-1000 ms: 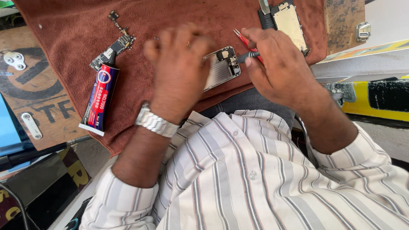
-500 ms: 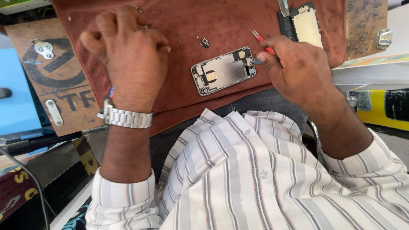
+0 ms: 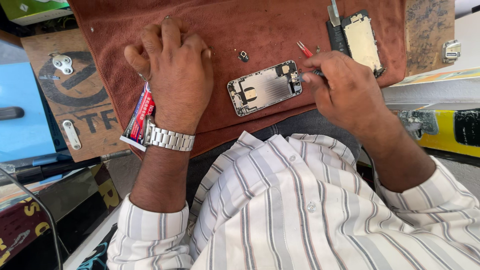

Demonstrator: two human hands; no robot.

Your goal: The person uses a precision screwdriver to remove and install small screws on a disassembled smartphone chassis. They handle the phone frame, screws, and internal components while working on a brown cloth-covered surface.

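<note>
Detached screen assy [image 3: 363, 40], blue box [image 3: 22, 120]

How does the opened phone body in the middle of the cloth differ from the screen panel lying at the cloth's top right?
The opened phone body lies nearly crosswise with parts and small components showing inside; the screen panel lies closer to upright, showing a plain pale metal back. The right hand works a thin tool at the phone body's edge; the screen panel lies untouched. Both are flat rectangles resting on the brown cloth.

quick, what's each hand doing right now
Left hand: open, palm down on the brown cloth, over a glue tube.
Right hand: closed on a thin tool at the opened phone.
</note>
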